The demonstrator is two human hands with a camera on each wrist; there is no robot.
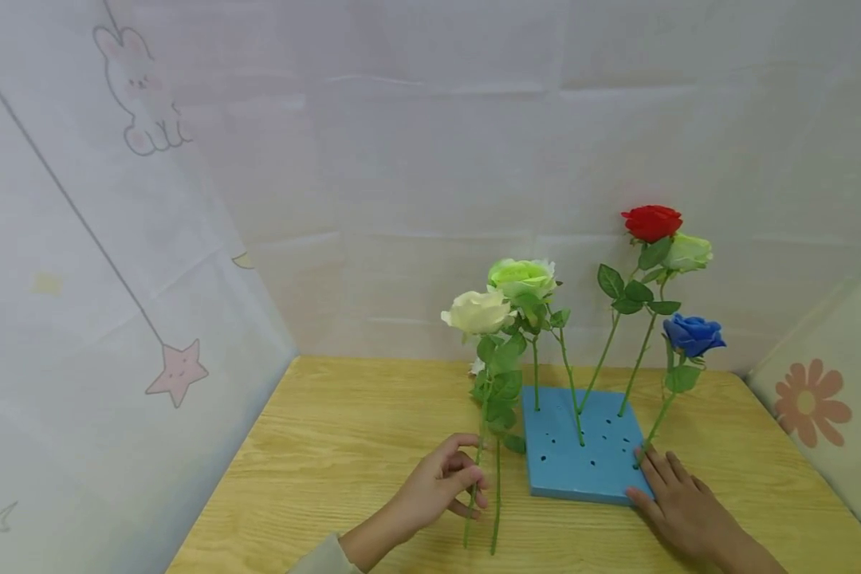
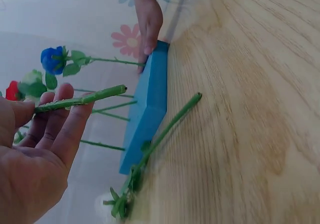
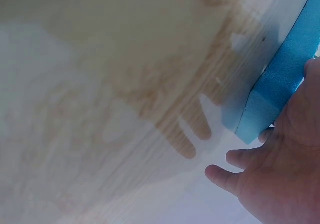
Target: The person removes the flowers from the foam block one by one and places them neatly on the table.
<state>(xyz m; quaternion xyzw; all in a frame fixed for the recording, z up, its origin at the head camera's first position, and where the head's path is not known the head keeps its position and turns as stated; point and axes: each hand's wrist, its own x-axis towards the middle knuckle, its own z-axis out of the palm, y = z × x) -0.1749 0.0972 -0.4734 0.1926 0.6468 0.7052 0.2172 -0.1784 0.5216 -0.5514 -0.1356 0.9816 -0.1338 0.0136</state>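
Wood-grain table (image 1: 344,430) bears a blue board (image 1: 570,472) just left of the right hand (image 1: 682,502), which touches it, fingers extended; left hand (image 1: 438,486) pinches a white rose (image 1: 477,312), which rises above it.

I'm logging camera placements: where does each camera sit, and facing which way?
Head: on the head, facing forward and down at the blue board; shows left hand and right hand.
Left wrist: worn there, facing the held stem and board; shows both hands.
Right wrist: worn there, facing table and board's edge; shows right hand.
Head and left wrist share the blue rose.
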